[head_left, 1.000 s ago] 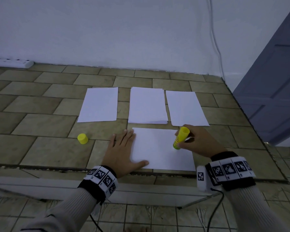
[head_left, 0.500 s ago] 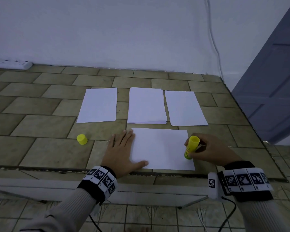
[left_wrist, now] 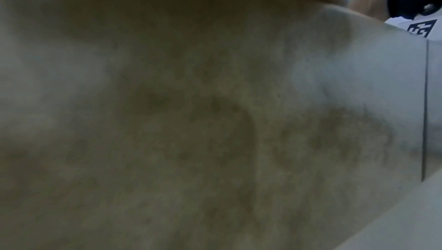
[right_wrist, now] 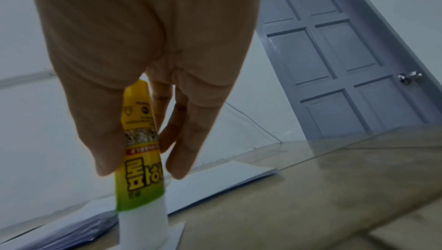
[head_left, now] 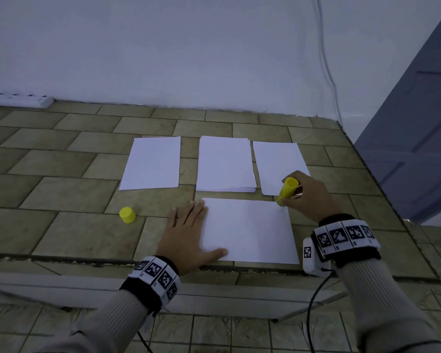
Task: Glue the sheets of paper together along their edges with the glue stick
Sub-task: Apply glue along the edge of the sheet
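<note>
Tiled desk (head_left: 61, 194) carrying a near sheet (head_left: 250, 230), flattened at its left edge by the open left hand (head_left: 186, 233); the left wrist view is blurred tile. Right hand (head_left: 308, 197) grips the glue stick (head_left: 287, 191), tip at the sheet's far right corner; its label (right_wrist: 141, 171) is visible only in the right wrist view. Cap (head_left: 127, 214) stands apart.

Both arms wear ribbed grey sleeves (head_left: 374, 296). Just behind each of the hands sits a black wristband (head_left: 148, 289) ringed with white squares printed with black coded markers (head_left: 339, 236). Below the right wrist hangs a white camera block (head_left: 313, 258) bearing one marker, with a black cable (head_left: 313, 301) trailing from it.
</note>
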Motion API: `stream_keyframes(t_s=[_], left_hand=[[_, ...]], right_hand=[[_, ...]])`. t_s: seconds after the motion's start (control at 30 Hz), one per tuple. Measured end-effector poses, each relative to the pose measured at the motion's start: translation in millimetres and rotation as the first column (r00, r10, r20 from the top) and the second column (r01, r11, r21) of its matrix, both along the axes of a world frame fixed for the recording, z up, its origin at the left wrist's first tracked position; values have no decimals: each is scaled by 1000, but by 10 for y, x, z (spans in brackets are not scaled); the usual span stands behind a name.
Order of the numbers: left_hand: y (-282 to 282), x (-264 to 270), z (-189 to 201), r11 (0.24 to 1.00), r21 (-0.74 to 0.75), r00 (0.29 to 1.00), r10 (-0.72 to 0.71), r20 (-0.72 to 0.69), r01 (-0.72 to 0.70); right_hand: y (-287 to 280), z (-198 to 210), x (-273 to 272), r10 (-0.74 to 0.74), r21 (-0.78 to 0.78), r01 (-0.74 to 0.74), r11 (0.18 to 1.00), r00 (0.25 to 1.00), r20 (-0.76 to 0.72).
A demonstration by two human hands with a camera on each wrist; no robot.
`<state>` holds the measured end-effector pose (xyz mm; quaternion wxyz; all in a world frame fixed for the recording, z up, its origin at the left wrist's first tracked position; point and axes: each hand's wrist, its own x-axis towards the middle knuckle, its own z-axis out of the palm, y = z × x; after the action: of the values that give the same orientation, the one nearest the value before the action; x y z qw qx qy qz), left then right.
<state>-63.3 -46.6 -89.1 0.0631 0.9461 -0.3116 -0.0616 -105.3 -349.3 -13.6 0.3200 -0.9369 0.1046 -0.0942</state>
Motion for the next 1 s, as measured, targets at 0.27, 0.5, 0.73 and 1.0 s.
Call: stream_keyframes(t_s=[0.27,0.5,0.73,1.0], left_hand=[[-3,5,16,1000,24,1000,11,-4,-11],[-3,8,9,1000,24,1000,2,-3,-2],[10,13,5,999,47,1000,4,-5,-4],[5,1,11,998,58,1000,-1,-5,2]], right_hand=[[-125,109,-223,-170,-401,-5,916,900,-401],[-227,20,-362,-259,-92,243,966,934,-248],[-418,-68,-329,-472,27,485,874,861,-189],[-396,-54,-376,-490,-42,497,867,831,-263]])
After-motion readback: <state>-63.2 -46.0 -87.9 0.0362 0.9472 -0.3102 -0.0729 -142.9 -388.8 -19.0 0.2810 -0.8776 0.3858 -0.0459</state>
